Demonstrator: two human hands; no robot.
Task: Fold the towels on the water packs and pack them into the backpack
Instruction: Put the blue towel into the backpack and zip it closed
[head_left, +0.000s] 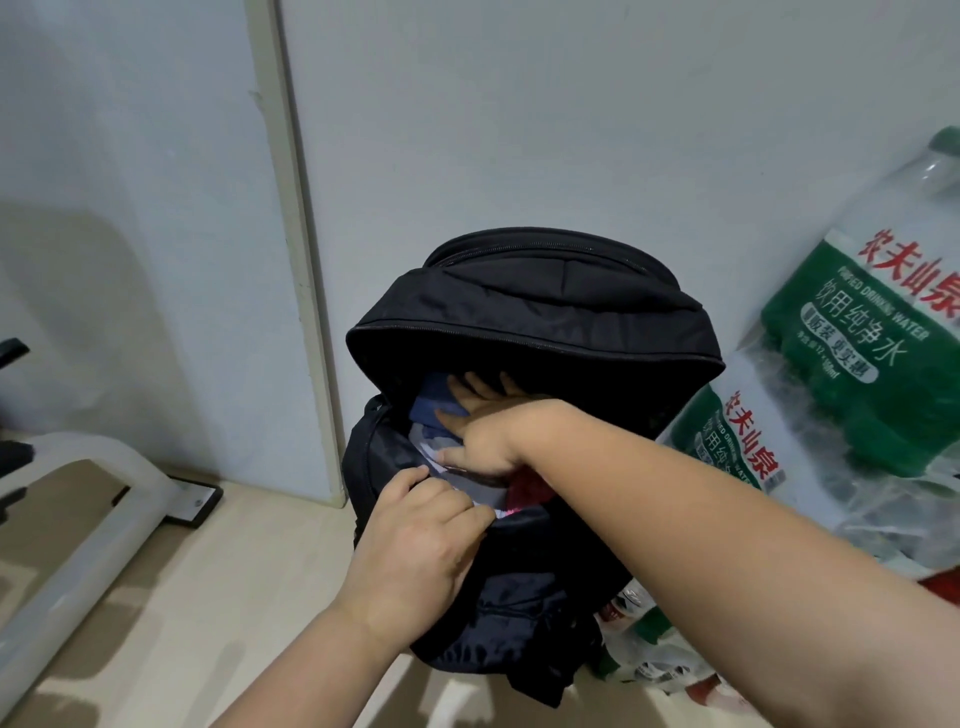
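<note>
Lower centre: gripping front lip of black backpack (535, 317) with left hand (415, 540), fingers curled over edge, holding mouth open. Just above: pressing down with right hand (483, 431), fingers straight and spread, flat on folded towels (431, 400) inside main compartment; blue, pale and red layers showing. Step judged: packing, tamping stack down. Next likely calls for: drawing right hand out without dragging cloth along, then checking water packs (852, 332), right of frame, for leftover towels; cannot tell from here.

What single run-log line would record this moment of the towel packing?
stage: packing | right hand: pressing towels down inside backpack | left hand: gripping backpack opening edge
</note>
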